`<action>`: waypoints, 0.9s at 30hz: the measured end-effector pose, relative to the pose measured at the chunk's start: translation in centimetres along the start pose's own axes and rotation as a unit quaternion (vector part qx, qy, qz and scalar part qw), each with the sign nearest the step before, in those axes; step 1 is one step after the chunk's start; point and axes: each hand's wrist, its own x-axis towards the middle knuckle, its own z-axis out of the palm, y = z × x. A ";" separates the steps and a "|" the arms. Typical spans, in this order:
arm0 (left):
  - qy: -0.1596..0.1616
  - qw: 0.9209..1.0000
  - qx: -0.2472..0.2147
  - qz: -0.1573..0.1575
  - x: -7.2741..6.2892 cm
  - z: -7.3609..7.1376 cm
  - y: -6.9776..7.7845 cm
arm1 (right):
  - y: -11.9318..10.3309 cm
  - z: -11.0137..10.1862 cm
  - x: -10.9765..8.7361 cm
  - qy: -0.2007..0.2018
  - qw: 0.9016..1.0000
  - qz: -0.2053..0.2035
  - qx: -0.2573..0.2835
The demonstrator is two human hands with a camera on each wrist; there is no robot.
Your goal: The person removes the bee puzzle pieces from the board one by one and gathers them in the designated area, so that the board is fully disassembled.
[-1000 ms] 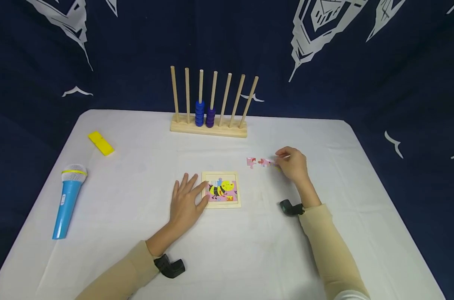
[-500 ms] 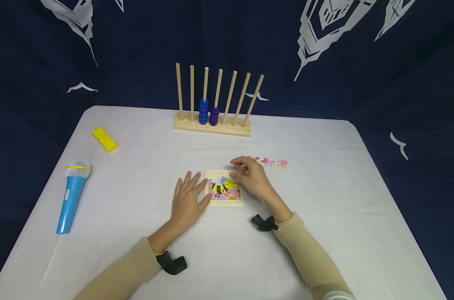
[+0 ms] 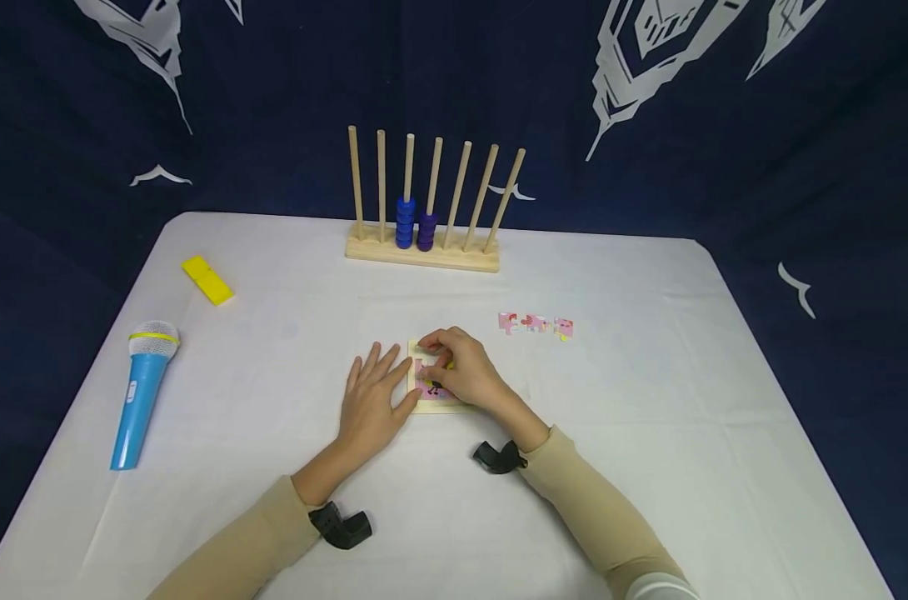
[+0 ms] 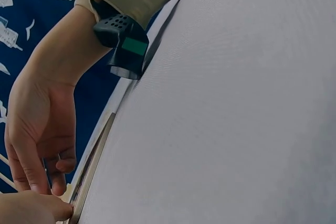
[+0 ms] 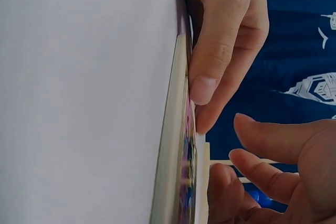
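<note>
**Above the wooden puzzle frame [image 3: 441, 408]: right hand [image 3: 467, 372] curled, left hand [image 3: 371, 410] spread**

Right fingers bent, directly over the frame, hiding much of the pink-ground picture [image 3: 433, 390] inside; whether they grip a piece, cannot tell. Left fingers straight and fanned, holding nothing; left thumb touches the frame's left side, index tip at the same edge. Beyond the right knuckles, to their right: three loose puzzle pieces [image 3: 534, 322] in a row. Farther ahead of both sets of fingertips: pegged wooden rack [image 3: 394, 253], blue rings [image 3: 405, 223] and purple rings [image 3: 426, 232] on neighbouring pegs. Well left of the left fingers: blue microphone [image 3: 141, 400]; past its head, yellow block [image 3: 207, 280].
</note>
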 end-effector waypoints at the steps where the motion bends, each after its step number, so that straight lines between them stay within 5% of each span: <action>1: -0.001 1.000 -0.001 -0.001 0.0 0.0 0.0 | 0.0 0.1 0.0 0.002 1.000 -0.001 -0.001; 27: 0.018 1.000 -0.003 0.005 0.0 0.3 -0.1 | 1.0 0.9 0.1 0.002 0.999 -0.006 -0.052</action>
